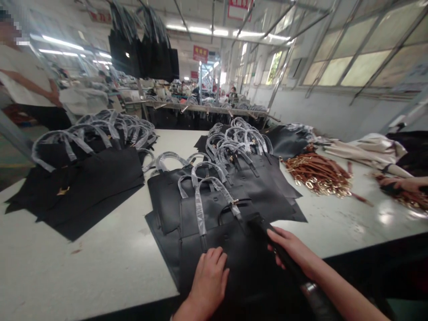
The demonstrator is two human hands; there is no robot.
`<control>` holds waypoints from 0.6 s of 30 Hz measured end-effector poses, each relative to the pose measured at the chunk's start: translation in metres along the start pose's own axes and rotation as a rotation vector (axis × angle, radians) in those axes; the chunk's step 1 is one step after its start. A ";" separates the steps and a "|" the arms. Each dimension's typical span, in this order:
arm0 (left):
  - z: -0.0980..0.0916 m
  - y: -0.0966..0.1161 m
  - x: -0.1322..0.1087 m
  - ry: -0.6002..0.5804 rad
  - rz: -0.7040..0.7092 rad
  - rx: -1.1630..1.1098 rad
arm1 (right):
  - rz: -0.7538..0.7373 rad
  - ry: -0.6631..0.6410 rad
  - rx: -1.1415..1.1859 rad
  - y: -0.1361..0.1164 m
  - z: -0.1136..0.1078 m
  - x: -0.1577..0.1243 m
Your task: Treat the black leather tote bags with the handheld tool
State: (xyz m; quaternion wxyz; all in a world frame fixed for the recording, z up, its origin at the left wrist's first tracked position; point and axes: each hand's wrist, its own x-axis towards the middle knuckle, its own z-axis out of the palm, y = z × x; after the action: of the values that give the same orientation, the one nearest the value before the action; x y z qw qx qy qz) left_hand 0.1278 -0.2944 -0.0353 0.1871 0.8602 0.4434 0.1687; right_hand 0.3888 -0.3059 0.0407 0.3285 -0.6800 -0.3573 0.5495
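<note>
My left hand lies on the front of a black leather-look handbag, just below one end of its plastic-wrapped handle. Its fingers are bent a little and rest on the bag without visibly gripping it. In my right hand is a long black wand-like tool with a silver band low on its shaft. Its dark tip reaches over the upper right of the same bag, close to the handle's other end; contact is unclear. A small gold fitting shows on a strap there. More black handbags lie overlapped behind.
Left on the white table is another stack of black bags. Brown straps with gold clasps are heaped at right, near another person's hand. Black bags hang from a rack overhead. A person stands at far left.
</note>
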 end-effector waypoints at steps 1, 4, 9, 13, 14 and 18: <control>-0.001 0.001 0.006 -0.027 -0.015 0.003 | -0.017 0.020 0.004 0.000 -0.001 -0.002; -0.002 0.003 0.035 -0.076 -0.042 -0.061 | -0.040 0.055 0.018 0.010 -0.007 -0.011; 0.015 0.013 0.095 -0.066 0.074 -0.271 | -0.061 0.072 -0.054 0.048 -0.014 -0.019; 0.030 0.019 0.117 -0.091 0.148 -0.218 | -0.142 0.178 -0.136 0.071 -0.011 -0.020; 0.031 0.019 0.119 -0.092 0.151 -0.192 | -0.169 0.202 -0.125 0.074 -0.011 -0.020; 0.029 0.023 0.123 -0.155 0.194 -0.056 | -0.257 0.287 -0.069 0.080 -0.011 -0.019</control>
State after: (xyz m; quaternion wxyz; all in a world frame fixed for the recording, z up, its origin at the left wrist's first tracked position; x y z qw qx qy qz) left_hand 0.2251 -0.2106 -0.0344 0.2276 0.9039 0.3375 0.1316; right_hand 0.4074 -0.3654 -0.0146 0.4199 -0.7111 -0.4092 0.3881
